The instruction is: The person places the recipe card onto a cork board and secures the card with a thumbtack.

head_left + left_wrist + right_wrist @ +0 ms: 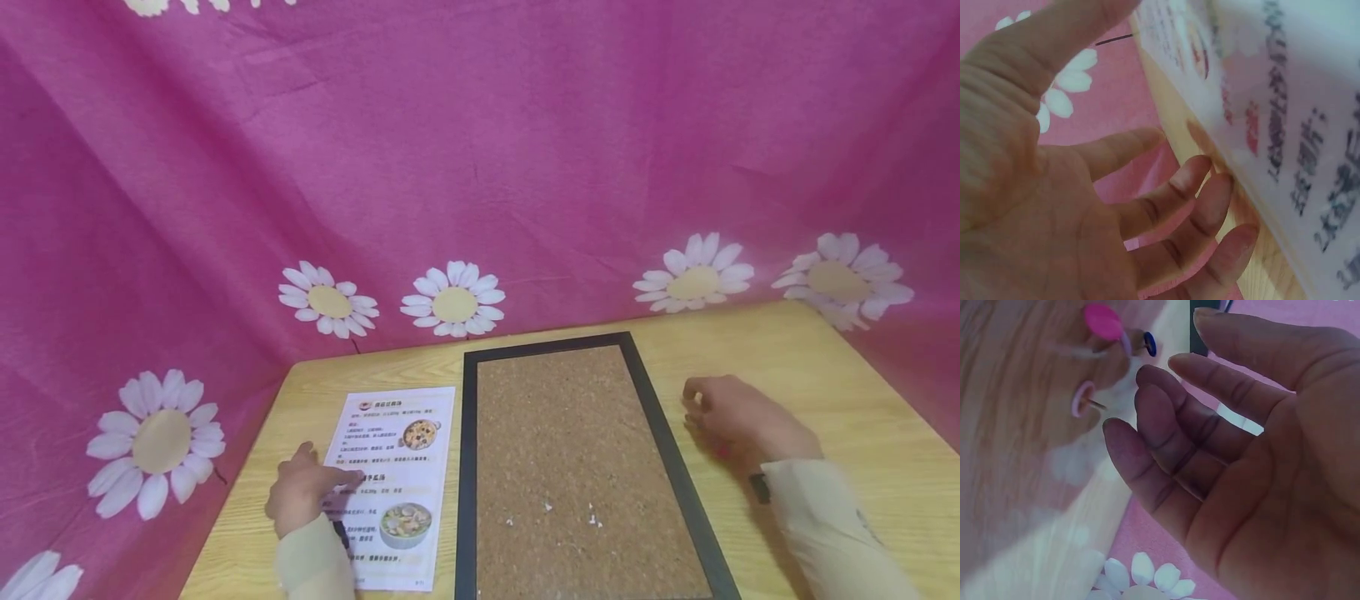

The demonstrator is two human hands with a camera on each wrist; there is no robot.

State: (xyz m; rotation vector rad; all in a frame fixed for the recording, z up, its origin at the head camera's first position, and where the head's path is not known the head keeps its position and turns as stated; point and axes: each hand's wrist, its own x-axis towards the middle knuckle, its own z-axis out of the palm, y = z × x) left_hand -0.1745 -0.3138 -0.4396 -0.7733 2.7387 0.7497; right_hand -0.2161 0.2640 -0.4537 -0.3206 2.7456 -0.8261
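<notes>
At the left edge of a printed recipe sheet (pixel 397 483), my left hand (pixel 306 490) has its thumb over the paper. In the left wrist view the fingers are spread and loosely bent beside the sheet's edge (pixel 1260 131), pinching nothing. My right hand (pixel 750 423) is low over the table, right of a black-framed cork board (pixel 558 433). Its fingers (pixel 1125 447) bend slightly and hold nothing. Close to those fingertips lie thumbtacks: a bright pink one (pixel 1104 322), a dark blue one (pixel 1150 344) and a pale pink one (pixel 1079 399) with its pin showing.
White flecks (pixel 592 517) mark the lower part of the cork. The wooden table (pixel 787 358) runs back to a pink cloth (pixel 480 167) printed with white daisies, which also hangs at both sides. The recipe sheet lies left of the board.
</notes>
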